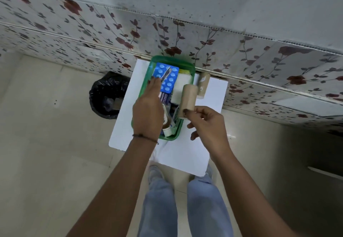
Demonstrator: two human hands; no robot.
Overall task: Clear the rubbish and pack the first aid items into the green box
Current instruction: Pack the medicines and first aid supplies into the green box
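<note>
The green box (187, 65) sits on a small white table (185, 155), against a floral wall. Inside lie a blue blister pack of tablets (169, 82), a white gauze pad (179, 88), a blue tube and small bottles (168, 131). My left hand (148, 112) reaches into the box, fingers resting on a thin silvery tool (165, 74) that lies across the blister pack. My right hand (207, 125) holds a tan bandage roll (187, 98) by its near end, above the box's right rim. A second tan roll (203, 85) lies on the table just right of the box.
A bin lined with a black bag (107, 95) stands on the floor left of the table. The floral tiled wall (241, 51) runs right behind the table. My legs and shoes (183, 199) are at the table's near edge. Beige floor tiles lie all round.
</note>
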